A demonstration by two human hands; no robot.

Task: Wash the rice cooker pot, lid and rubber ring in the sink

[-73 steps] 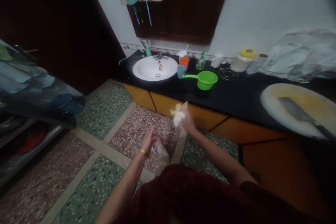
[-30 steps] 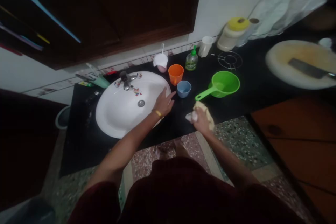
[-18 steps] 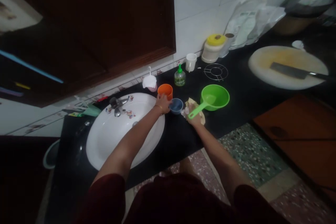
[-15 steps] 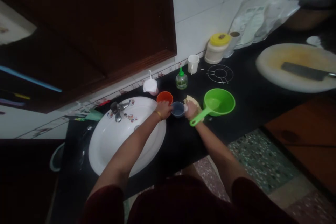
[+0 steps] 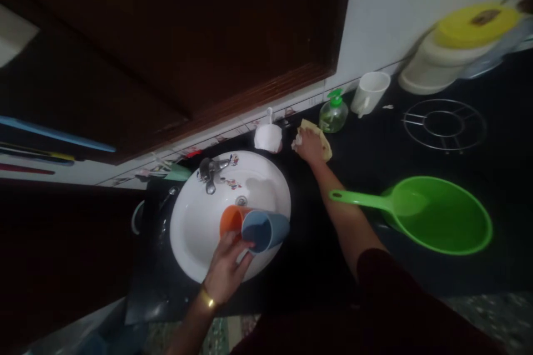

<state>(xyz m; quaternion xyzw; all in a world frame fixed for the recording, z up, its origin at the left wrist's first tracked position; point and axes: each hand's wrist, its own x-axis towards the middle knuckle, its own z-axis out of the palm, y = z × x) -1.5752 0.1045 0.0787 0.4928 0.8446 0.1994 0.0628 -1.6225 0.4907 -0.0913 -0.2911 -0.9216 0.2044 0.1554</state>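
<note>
My left hand (image 5: pixel 228 269) is closed on the rims of two cups, an orange cup (image 5: pixel 228 221) and a blue cup (image 5: pixel 278 229). Both are tilted on their sides above the right part of the white sink (image 5: pixel 187 233), mouths toward me. My right hand (image 5: pixel 310 147) presses a yellow cloth (image 5: pixel 325 147) onto the black counter near the wall. Something small and white (image 5: pixel 297 141) shows by its fingers; I cannot make out what it is. Beside the cloth stands a soap bottle with a green pump (image 5: pixel 333 112).
A green long-handled dipper (image 5: pixel 441 216) sits to the right, its handle over my right forearm. Along the wall are a white covered pot (image 5: pixel 268 137), a white mug (image 5: pixel 370 93) and a yellow-lidded jar (image 5: pixel 433 61). A wire trivet (image 5: pixel 444 123) lies before the jar.
My left hand has lifted the orange and blue cups off the counter and brought them over the sink. My right hand has moved toward the wall with the cloth. The view has shifted closer.
</note>
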